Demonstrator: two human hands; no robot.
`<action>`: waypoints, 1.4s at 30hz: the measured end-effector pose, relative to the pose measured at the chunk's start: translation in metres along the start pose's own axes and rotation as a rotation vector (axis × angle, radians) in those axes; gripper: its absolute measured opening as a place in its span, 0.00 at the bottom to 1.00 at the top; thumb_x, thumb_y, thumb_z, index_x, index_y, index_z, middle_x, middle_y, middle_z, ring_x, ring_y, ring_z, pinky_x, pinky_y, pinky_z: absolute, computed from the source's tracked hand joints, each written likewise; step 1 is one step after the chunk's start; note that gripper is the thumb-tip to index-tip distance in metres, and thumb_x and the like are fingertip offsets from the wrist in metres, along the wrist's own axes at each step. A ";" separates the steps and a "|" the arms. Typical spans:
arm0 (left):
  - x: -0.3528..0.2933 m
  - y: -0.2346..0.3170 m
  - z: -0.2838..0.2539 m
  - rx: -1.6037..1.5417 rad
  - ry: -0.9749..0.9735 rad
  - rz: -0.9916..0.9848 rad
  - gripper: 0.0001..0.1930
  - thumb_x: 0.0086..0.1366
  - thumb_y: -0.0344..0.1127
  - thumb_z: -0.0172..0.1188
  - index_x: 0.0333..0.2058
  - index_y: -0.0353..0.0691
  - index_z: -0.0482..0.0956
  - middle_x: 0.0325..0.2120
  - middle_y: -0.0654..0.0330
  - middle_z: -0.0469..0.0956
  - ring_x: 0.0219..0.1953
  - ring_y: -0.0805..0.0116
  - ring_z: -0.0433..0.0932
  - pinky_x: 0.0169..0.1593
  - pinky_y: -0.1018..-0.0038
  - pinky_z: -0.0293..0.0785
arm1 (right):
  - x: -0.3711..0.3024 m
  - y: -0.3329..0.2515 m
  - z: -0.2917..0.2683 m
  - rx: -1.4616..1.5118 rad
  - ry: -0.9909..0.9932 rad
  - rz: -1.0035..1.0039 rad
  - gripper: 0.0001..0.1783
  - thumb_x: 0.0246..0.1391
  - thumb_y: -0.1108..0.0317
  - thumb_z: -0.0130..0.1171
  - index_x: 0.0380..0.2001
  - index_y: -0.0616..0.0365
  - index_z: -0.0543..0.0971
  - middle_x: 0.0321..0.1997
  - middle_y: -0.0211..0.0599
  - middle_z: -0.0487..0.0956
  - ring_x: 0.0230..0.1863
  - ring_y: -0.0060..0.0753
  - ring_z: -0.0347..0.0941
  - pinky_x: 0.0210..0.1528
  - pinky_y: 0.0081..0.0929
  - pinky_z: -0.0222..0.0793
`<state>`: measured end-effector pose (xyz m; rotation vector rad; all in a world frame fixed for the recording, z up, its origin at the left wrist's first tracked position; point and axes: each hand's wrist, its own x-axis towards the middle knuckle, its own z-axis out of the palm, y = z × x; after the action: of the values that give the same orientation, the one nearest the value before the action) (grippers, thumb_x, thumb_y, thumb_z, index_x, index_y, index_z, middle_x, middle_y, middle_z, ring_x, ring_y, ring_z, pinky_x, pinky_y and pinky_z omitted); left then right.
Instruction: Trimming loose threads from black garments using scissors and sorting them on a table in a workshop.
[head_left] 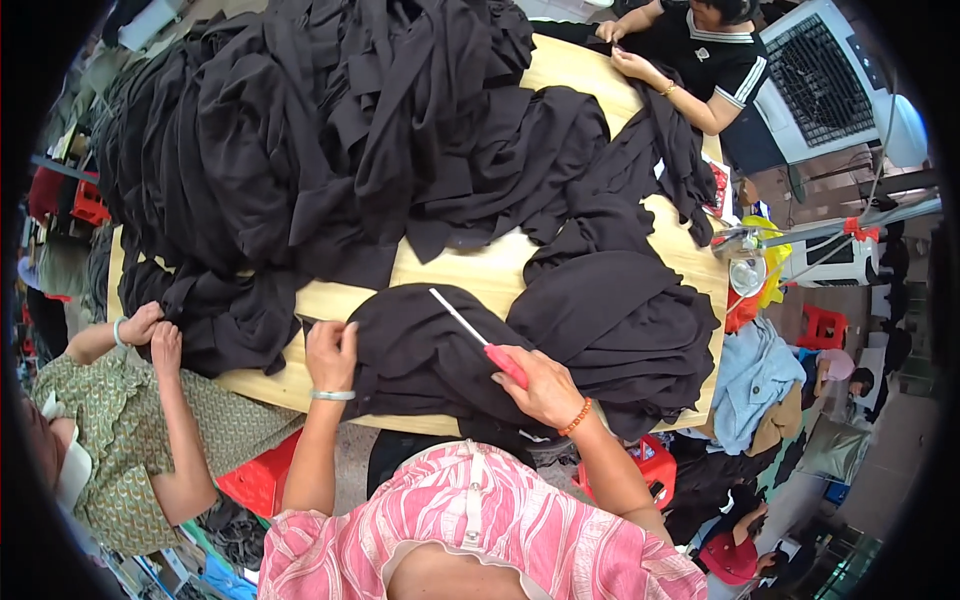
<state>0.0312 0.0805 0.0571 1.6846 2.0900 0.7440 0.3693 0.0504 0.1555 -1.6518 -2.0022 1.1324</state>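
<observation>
In front of me a piece of black cloth (420,350) lies bunched on the wooden table. At its left edge is my left hand (331,357), fingers curled and closed on the fabric. My right hand (540,388) is wrapped round a pink-red handled tool (505,365) with a long, slim metal shaft. The shaft lies over the cloth, pointing up and to the left. Whether it is a screwdriver or closed scissors I cannot tell. Another heap of black cloth (620,335) sits just beyond my right hand.
A large pile of black garments (270,140) covers the table's far left. To my left, a person in a patterned top (130,470) handles black fabric. Another person (715,60) works at the far right. Red stools (650,470) and blue-grey clothing (755,380) stand beside the table (480,270).
</observation>
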 end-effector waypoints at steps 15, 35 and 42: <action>0.163 0.126 0.194 0.290 -0.212 0.703 0.11 0.56 0.26 0.54 0.38 0.45 0.80 0.34 0.58 0.77 0.43 0.58 0.75 0.50 0.56 0.65 | -0.066 0.045 -0.009 0.156 0.259 0.316 0.24 0.57 0.59 0.63 0.55 0.51 0.74 0.42 0.49 0.81 0.43 0.56 0.77 0.45 0.44 0.73; -0.079 0.017 -0.059 0.255 -0.292 0.266 0.23 0.45 0.25 0.62 0.45 0.43 0.80 0.39 0.56 0.73 0.47 0.54 0.70 0.49 0.62 0.66 | 0.001 0.012 -0.022 0.106 0.017 0.037 0.21 0.55 0.68 0.63 0.52 0.55 0.75 0.35 0.47 0.78 0.35 0.54 0.75 0.40 0.42 0.72; -0.137 0.009 -0.029 -0.021 -0.177 -0.022 0.15 0.48 0.34 0.71 0.35 0.41 0.78 0.34 0.60 0.75 0.41 0.57 0.72 0.44 0.64 0.65 | 0.005 -0.009 -0.014 -0.025 -0.147 -0.029 0.22 0.55 0.66 0.63 0.53 0.55 0.74 0.34 0.48 0.78 0.37 0.54 0.75 0.41 0.43 0.71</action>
<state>0.0526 -0.0568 0.0786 1.6496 1.9697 0.5850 0.3709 0.0604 0.1691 -1.5881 -2.1302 1.2563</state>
